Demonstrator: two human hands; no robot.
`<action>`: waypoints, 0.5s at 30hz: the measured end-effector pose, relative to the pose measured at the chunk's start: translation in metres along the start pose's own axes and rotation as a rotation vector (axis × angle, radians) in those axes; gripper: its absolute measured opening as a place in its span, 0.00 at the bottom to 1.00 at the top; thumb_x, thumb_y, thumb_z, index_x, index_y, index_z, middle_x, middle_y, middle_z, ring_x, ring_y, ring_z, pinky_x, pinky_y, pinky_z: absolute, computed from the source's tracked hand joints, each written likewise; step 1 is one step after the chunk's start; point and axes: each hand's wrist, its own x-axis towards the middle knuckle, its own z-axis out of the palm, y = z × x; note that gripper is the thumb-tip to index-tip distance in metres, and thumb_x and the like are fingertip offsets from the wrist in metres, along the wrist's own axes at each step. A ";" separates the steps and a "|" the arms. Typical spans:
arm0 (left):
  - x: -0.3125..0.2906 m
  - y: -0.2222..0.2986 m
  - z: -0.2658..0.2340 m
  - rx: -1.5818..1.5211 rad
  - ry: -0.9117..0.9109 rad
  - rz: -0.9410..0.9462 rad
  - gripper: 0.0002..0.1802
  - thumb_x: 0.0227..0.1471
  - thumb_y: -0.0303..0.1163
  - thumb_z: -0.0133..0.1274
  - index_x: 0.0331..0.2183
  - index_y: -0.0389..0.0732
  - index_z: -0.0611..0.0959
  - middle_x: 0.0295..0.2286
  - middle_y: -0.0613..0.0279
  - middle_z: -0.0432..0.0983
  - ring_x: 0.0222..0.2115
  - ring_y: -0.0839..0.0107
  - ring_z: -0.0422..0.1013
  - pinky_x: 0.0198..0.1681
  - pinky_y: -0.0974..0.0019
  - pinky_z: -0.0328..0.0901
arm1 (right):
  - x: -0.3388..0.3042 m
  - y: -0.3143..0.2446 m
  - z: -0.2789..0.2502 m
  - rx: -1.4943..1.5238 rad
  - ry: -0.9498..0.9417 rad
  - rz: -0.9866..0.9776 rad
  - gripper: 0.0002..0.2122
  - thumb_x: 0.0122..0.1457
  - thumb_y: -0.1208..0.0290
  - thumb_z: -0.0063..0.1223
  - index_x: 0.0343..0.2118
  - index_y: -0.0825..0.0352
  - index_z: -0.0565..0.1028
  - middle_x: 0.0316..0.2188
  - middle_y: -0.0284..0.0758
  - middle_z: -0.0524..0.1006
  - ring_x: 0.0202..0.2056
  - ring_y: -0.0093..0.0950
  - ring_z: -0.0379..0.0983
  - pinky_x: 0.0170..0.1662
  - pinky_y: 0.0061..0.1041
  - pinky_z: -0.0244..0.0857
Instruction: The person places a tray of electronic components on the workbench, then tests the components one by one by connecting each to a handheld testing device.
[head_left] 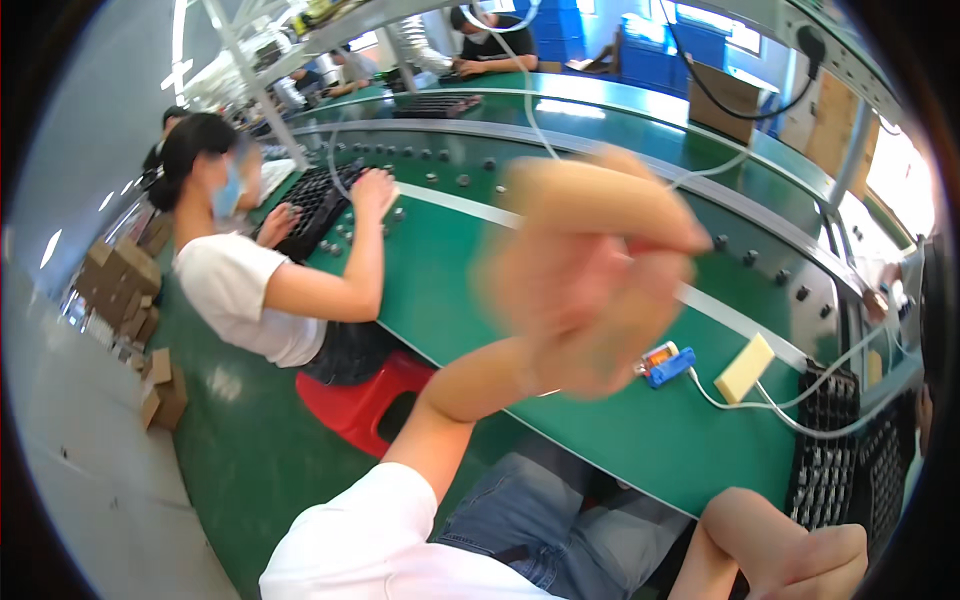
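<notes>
My left hand (600, 270) is raised high over the green workbench, large in view and smeared by motion. Its fingers curl in and the thumb and forefinger meet; anything between them is hidden or too small to name. At the lower right, my right hand (800, 560) is low by the bench's near edge, closed and partly cut off by the frame, so what it may hold does not show. On the bench beyond lie a small blue device with a clear-and-orange part (668, 366) on a white cable and a pale yellow block (745, 368).
Black trays of small parts (825, 450) stand at the right. Small dark parts (750, 258) line the belt beyond the pale strip. At the left, a co-worker in a white shirt (230, 285) handles parts by a black tray (320, 205). A red stool (365, 400) stands beside the bench.
</notes>
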 end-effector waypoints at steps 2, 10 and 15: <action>-0.036 -0.018 0.026 0.086 -0.162 -0.326 0.03 0.48 0.21 0.55 0.30 0.35 0.80 0.22 0.63 0.73 0.17 0.78 0.64 0.21 0.75 0.58 | 0.007 -0.005 -0.004 0.073 -0.028 0.234 0.12 0.37 0.70 0.59 0.14 0.63 0.64 0.12 0.26 0.65 0.13 0.20 0.60 0.18 0.21 0.50; -0.131 -0.045 0.078 -0.086 -0.379 -0.592 0.05 0.45 0.23 0.56 0.22 0.37 0.75 0.17 0.62 0.70 0.15 0.70 0.65 0.19 0.69 0.59 | -0.009 0.007 0.013 0.437 0.067 0.180 0.07 0.22 0.75 0.52 0.10 0.68 0.68 0.12 0.34 0.69 0.12 0.23 0.59 0.17 0.23 0.52; -0.088 -0.038 0.089 -0.197 -0.319 -0.539 0.09 0.45 0.24 0.56 0.19 0.36 0.72 0.17 0.61 0.68 0.14 0.70 0.62 0.18 0.68 0.57 | 0.011 0.032 -0.010 0.795 -0.356 0.114 0.08 0.19 0.78 0.57 0.10 0.68 0.70 0.13 0.37 0.72 0.14 0.26 0.64 0.21 0.22 0.56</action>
